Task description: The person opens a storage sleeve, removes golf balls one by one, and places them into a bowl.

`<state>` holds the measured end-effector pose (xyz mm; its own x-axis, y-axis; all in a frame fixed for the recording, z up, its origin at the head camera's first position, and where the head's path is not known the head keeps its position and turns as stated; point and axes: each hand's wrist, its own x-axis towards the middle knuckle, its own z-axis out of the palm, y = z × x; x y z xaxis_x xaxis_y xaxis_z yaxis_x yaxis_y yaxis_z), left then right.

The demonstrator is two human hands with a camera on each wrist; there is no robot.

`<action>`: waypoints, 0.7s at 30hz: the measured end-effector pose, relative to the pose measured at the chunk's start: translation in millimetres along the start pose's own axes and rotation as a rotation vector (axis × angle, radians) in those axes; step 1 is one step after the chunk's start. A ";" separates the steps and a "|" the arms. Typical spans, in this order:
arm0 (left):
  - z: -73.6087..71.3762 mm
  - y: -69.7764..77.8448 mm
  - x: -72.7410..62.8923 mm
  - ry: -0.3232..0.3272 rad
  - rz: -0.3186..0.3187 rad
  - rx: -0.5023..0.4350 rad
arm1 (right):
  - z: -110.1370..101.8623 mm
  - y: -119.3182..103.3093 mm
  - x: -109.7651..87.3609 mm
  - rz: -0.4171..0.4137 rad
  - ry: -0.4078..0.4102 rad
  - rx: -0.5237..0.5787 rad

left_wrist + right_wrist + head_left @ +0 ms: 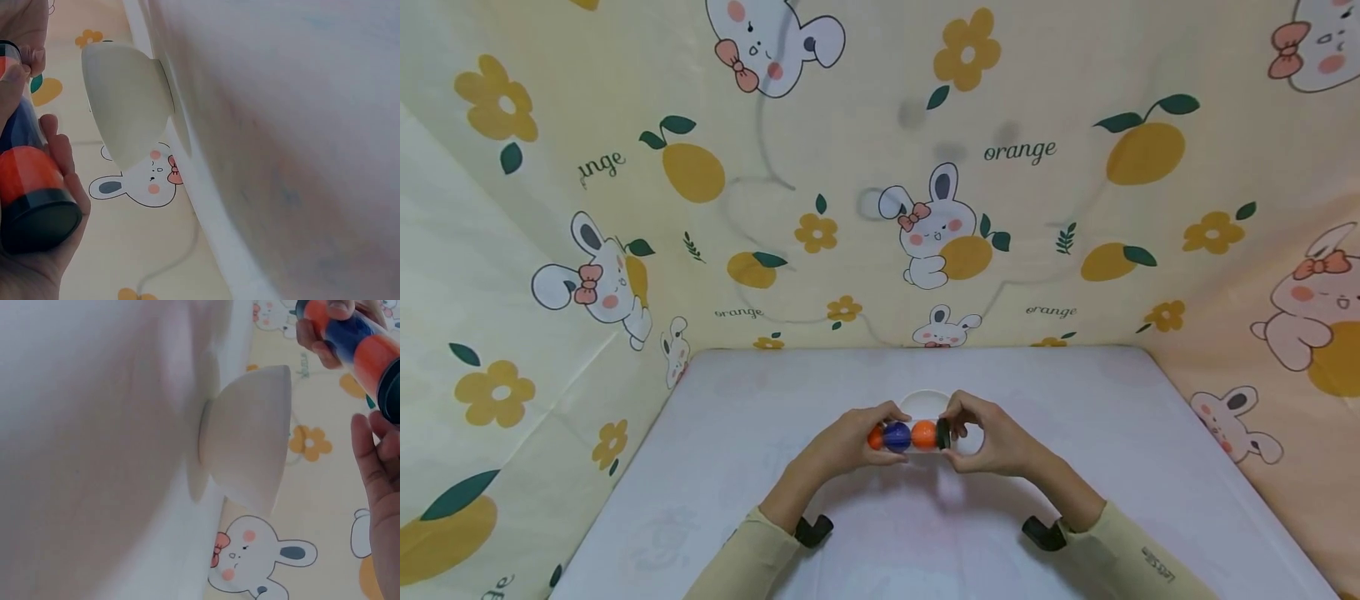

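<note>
Both hands hold a clear tube (910, 436) of orange and blue balls with dark end caps, level above the white table. My left hand (850, 442) grips its left part, thumb below and fingers above; in the left wrist view the fingers (59, 150) wrap its side near one dark cap (40, 219). At the other end, my right hand (996, 437) pinches around the dark cap (943, 433) between thumb and fingers. A white bowl (250, 437) stands upright just behind the tube, partly hidden by the hands in the head view.
The white tabletop (737, 400) spreads around the hands and bowl. Cloth walls (865, 100) printed with rabbits, oranges and flowers close in the back and both sides. A black strap-like piece (1045, 533) shows by each sleeve cuff.
</note>
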<state>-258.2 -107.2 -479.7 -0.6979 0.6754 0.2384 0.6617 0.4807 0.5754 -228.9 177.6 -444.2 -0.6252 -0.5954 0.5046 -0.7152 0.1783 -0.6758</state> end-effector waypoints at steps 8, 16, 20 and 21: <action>0.2 -0.9 0.2 0.015 0.012 -0.020 | 5.2 24.2 -4.1 -0.062 0.018 -0.029; 0.0 -4.7 -3.4 0.013 -0.024 -0.046 | -5.4 43.3 -12.6 -0.035 -0.007 0.026; -2.3 -7.0 -4.3 0.011 -0.042 -0.041 | -13.1 45.9 -17.0 -0.019 0.018 0.040; -2.6 -7.8 -4.6 0.009 -0.042 -0.041 | -14.6 46.5 -18.5 -0.005 0.021 0.041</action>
<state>-260.8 -115.5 -483.3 -0.7275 0.6500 0.2197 0.6198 0.4852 0.6168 -255.1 208.4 -477.1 -0.6283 -0.5798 0.5187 -0.7051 0.1427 -0.6946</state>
